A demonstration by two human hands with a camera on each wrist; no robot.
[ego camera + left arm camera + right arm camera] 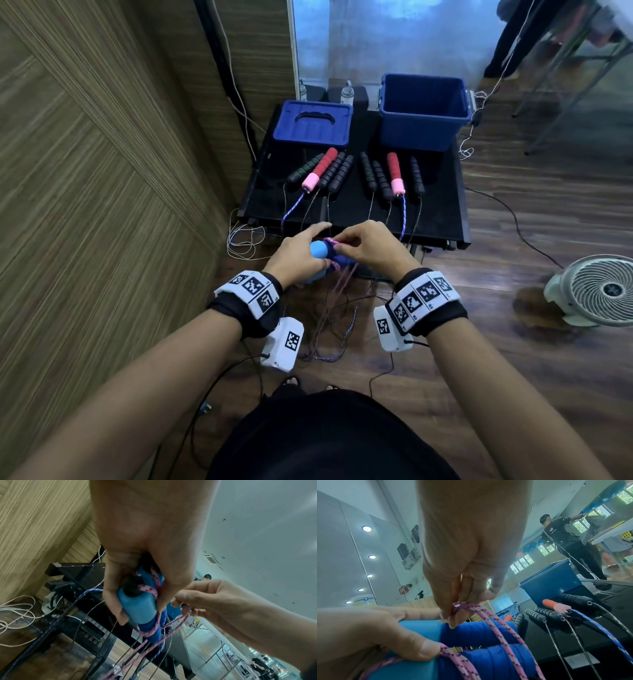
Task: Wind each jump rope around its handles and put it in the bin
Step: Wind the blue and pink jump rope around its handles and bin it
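Right now the pink rope (496,627) is partly wound around a pair of blue handles (479,630), which are held side by side in the air in front of the near edge of the black surface (435,212). Those handles have light blue ends and darker blue wrapped grips. The left hand (298,251) has its fingers (113,601) curled round the light blue ends, the thumb pressing a strand of the pink rope against one handle. The right hand (371,248) pinches a loop of that rope between thumb and fingers (453,619) just above the dark blue grips. From there the loose pink strands hang down to the wooden floor (513,377), tangled among thin dark cords.

On the surface beyond the hands lie more jump ropes in two groups: black ribbed handles (337,171) and two red handles (394,171) with pink ends, whose blue-and-white cords (403,212) trail over the near edge. At the back right of the surface stands the open blue bin (424,113); its blue lid (313,121) lies flat at the back left.

A white fan (597,291) sits on the floor to the right, and white cables (239,240) are coiled on the floor by the wood-panelled wall on the left
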